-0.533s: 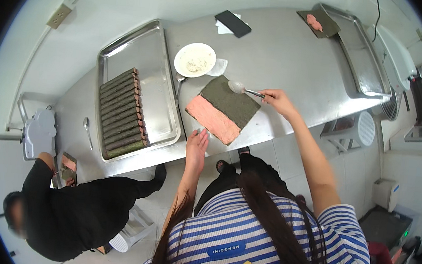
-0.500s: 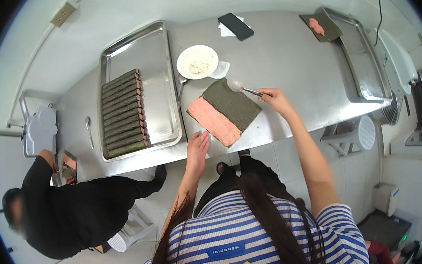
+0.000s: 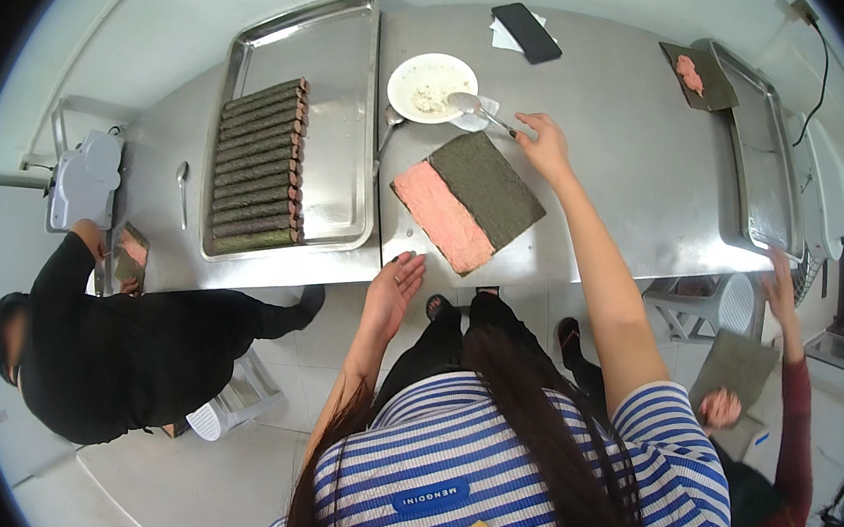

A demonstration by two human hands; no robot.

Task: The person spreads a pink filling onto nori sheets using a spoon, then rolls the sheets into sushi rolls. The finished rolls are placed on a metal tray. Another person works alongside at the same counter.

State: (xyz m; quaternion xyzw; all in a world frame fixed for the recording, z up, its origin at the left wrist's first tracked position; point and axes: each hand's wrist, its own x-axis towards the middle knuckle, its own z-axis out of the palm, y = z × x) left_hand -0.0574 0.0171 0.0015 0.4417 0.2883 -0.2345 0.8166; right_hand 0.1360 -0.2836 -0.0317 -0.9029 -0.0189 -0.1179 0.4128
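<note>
A metal spoon (image 3: 493,119) is pinched by its handle in my right hand (image 3: 544,149). Its head is at the right rim of a white bowl (image 3: 407,65), which holds a pale, crumbly mixture. In front of the bowl lies a dark green nori sheet (image 3: 490,184). A band of pink paste (image 3: 444,217) covers its left, near part. My left hand (image 3: 398,284) is by the table's front edge, just left of the sheet's near corner. Its fingers are stretched out and nothing is in them.
On the left, a metal tray (image 3: 372,159) holds several nori rolls (image 3: 260,164). A second spoon (image 3: 385,132) lies beside it, another (image 3: 182,192) farther left. A phone (image 3: 527,34) lies at the back, another tray (image 3: 744,141) far right. People work at both sides, one holding nori (image 3: 739,367).
My right hand has moved the spoon away from the nori, back and left to the bowl's rim. My left hand stays open near the table edge. A person with a nori sheet has appeared at right.
</note>
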